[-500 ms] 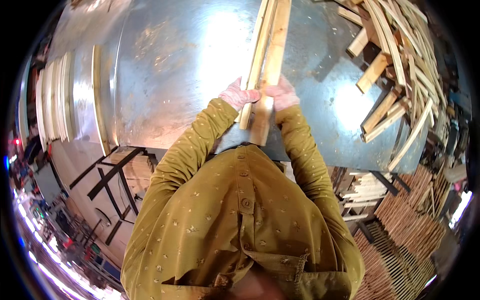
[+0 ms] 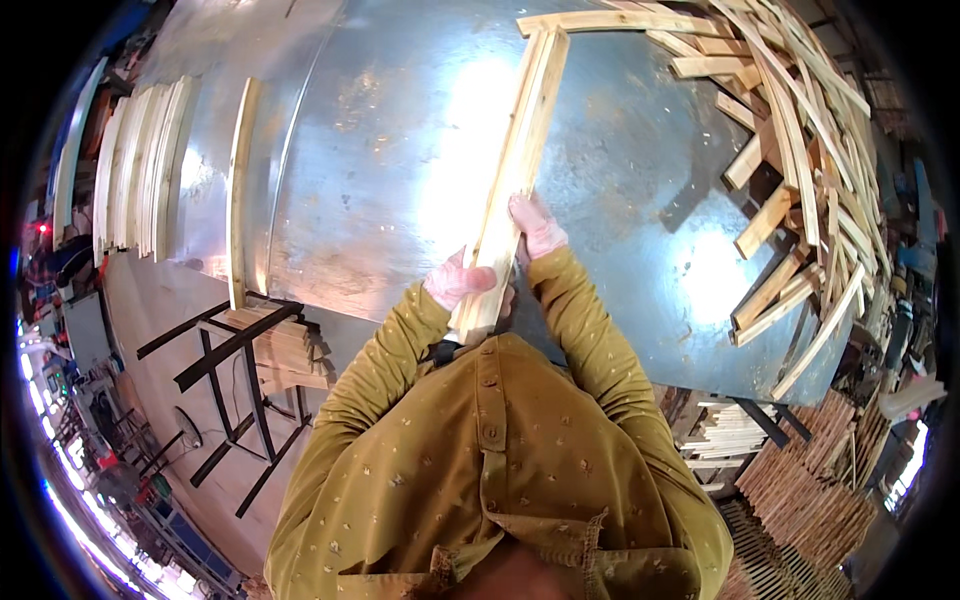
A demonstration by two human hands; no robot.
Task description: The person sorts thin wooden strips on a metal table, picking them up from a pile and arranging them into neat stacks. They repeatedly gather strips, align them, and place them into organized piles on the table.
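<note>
Between my hands runs a bundle of long, pale wooden strips [image 2: 522, 130], pressed side by side, its near end close to my body and its far end pointing away. My left hand [image 2: 459, 280], in a light pinkish glove, is closed round the near part with the thumb on top. Farther along, my right hand [image 2: 538, 226], gloved alike, grips the right side of the strips; some of its fingers are hidden behind the wood. Under the bundle lies a shiny metal table [image 2: 360, 190].
A jumbled pile of wooden strips [image 2: 790, 150] covers the table's right side. At the left stands a neat row of strips [image 2: 145, 170], with one single strip [image 2: 240, 190] apart from it. A black metal frame [image 2: 235, 380] stands below left; stacked wood [image 2: 805, 470] lies below right.
The strips, apart before, now lie together as one bundle. Both hands have come nearer my body, the left lower than the right, and the view has shifted.
</note>
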